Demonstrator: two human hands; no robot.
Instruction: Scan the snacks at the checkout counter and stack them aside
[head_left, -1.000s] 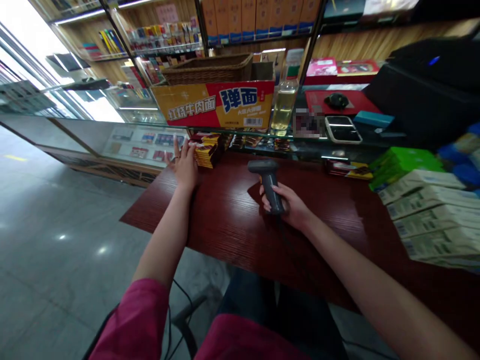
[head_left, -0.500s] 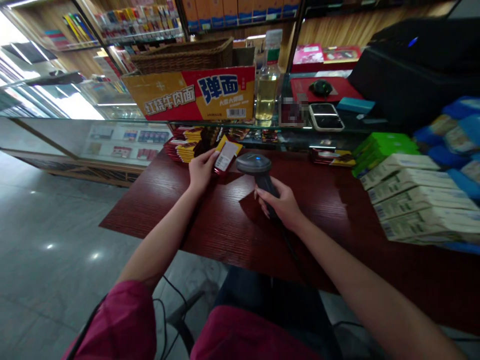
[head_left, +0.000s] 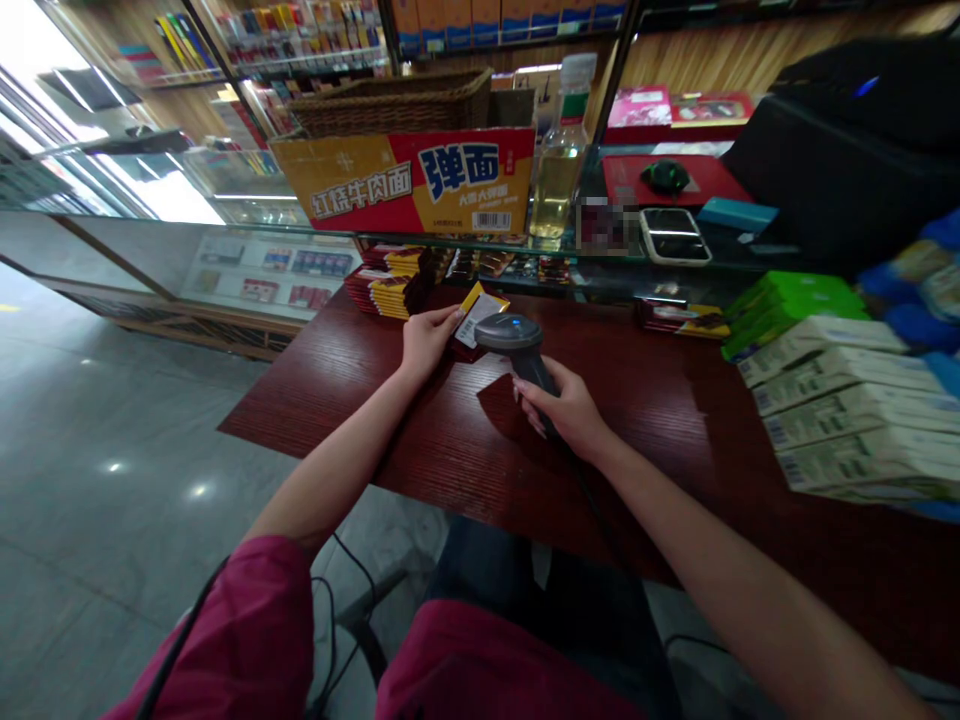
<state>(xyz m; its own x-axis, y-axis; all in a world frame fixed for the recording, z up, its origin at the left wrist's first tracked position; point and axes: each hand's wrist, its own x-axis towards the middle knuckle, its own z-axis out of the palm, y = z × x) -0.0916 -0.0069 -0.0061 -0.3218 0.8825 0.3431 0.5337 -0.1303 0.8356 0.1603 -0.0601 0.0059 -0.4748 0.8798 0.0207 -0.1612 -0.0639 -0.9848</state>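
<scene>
My left hand (head_left: 429, 343) pinches the left edge of a flat red and yellow snack packet (head_left: 469, 327), whose pale printed back with a barcode faces up. In my right hand (head_left: 561, 405) is a dark grey barcode scanner (head_left: 510, 333), its fingers wrapped round the handle. The scanner's head, with a small blue light, is just right of the packet and covers part of it. Behind my left hand a stack of similar red and yellow packets (head_left: 390, 283) lies on the dark red wooden desk (head_left: 330, 400).
More packets (head_left: 679, 318) lie at the desk's back right, beside green boxes (head_left: 795, 300) and stacked pale cartons (head_left: 847, 400). On the glass shelf stand a noodle carton (head_left: 405, 185), a bottle (head_left: 559, 165) and a phone (head_left: 675, 236). A cable hangs from the scanner.
My left hand has brought the packet to the right, closer under the scanner's head, which now overlaps it. My right hand has hardly moved. The whole view has shifted slightly.
</scene>
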